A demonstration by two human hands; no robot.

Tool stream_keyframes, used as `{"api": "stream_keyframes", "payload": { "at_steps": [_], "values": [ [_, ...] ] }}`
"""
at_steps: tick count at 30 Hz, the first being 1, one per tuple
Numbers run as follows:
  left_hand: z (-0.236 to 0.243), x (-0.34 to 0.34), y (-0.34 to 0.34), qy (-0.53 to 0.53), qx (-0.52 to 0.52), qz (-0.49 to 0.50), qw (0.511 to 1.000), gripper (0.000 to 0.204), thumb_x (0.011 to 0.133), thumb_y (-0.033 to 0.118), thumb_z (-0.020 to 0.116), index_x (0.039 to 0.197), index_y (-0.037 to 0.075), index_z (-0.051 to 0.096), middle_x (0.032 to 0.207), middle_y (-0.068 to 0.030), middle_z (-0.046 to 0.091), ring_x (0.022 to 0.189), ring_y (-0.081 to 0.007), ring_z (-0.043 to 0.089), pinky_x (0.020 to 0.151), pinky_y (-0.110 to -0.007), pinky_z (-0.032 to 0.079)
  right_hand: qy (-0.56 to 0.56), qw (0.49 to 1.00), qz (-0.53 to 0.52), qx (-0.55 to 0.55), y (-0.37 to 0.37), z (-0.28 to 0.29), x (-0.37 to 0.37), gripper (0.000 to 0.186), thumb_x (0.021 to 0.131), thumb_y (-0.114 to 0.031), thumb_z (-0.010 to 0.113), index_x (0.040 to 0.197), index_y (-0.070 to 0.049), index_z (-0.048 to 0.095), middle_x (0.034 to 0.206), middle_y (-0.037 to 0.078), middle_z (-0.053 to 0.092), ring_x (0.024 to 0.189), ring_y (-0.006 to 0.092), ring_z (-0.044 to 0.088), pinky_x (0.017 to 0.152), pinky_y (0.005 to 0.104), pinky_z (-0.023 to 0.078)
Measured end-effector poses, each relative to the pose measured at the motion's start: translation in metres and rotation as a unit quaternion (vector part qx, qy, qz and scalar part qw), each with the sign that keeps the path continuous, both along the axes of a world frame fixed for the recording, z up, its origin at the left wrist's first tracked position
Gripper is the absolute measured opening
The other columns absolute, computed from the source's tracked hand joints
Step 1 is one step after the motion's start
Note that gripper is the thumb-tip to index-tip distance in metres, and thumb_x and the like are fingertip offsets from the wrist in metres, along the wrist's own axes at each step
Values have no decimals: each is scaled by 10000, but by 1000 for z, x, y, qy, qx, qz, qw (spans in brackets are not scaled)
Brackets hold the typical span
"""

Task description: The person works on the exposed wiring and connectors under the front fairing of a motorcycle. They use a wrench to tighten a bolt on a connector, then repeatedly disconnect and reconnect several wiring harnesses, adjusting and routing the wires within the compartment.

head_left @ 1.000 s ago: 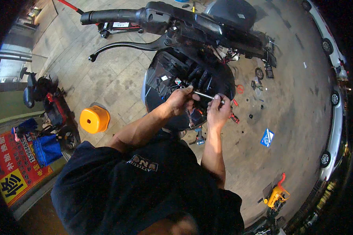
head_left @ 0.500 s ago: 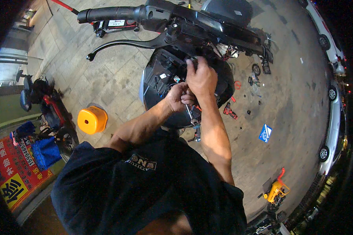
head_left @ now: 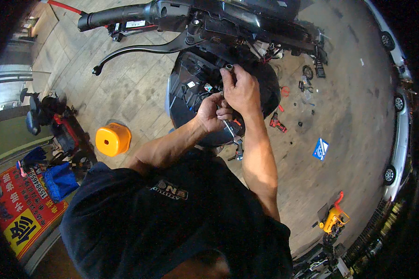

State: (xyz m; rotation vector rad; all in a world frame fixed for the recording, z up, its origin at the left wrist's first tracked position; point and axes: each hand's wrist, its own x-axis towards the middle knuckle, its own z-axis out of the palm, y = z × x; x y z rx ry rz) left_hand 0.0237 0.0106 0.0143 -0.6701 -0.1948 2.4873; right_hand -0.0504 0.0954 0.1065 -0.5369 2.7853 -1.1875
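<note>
My left hand (head_left: 210,114) is closed around the shaft of a silver wrench (head_left: 230,127), whose jaw end points down toward my body. Just beyond it, my right hand (head_left: 243,90) pinches a small round metal piece (head_left: 229,68) between thumb and forefinger; it looks hollow, like a socket or nut. Both hands are close together over the dark front body (head_left: 186,79) of a scooter. Above them stretches the black handlebar (head_left: 121,15) with its curved brake lever (head_left: 135,53). My fingers hide part of the wrench.
A yellow stool (head_left: 112,139) stands on the paved ground at left. On the right lie a red power drill (head_left: 278,122), a blue-and-white packet (head_left: 320,149), several loose parts and a yellow machine (head_left: 334,219). Parked cars (head_left: 398,139) line the far right.
The view has shifted slightly. My right hand has turned a little, so the round metal piece at its fingertips shows more clearly. The left hand still holds the wrench.
</note>
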Motion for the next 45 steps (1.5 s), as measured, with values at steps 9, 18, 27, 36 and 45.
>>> {"api": "stream_keyframes", "payload": {
  "at_steps": [9, 18, 27, 36, 45],
  "values": [
    [18, 14, -22, 29, -199, -14, 979, 358, 976, 379, 410, 897, 53, 538, 652, -21, 491, 467, -110, 347, 477, -252, 303, -32, 977, -71, -199, 47, -22, 48, 207, 915, -174, 588, 982, 15, 640, 771, 42, 641, 647, 92, 560, 576, 262, 483],
    [24, 10, -13, 167, -568, -107, 799, 373, 953, 369, 522, 767, 56, 602, 630, -18, 541, 518, -126, 452, 491, -282, 346, -353, 807, -221, -418, 97, -103, 114, 136, 944, -159, 557, 997, -36, 578, 753, 35, 604, 573, 96, 540, 499, 235, 447],
    [14, -1, -6, 131, -600, -120, 780, 354, 942, 351, 556, 796, 33, 616, 682, -72, 631, 504, -114, 505, 434, -255, 340, -337, 813, -247, -405, 92, -106, 121, 128, 936, -168, 574, 988, -52, 564, 723, 34, 601, 541, 94, 530, 479, 232, 437],
    [24, -1, 11, 60, -578, -86, 810, 329, 941, 344, 554, 823, 39, 595, 694, -78, 612, 475, -141, 468, 434, -268, 339, -298, 830, -265, -390, 97, -102, 102, 171, 915, -158, 603, 1011, -24, 559, 715, 22, 593, 550, 81, 538, 473, 224, 448],
    [-5, -7, 0, 27, -104, -25, 994, 417, 1000, 372, 325, 842, 58, 550, 625, -23, 496, 419, -103, 285, 394, -233, 260, 126, 974, -145, -123, 31, -26, 22, 228, 868, -193, 641, 1043, -58, 588, 716, 117, 650, 644, 245, 652, 543, 365, 509]
  ]
}}
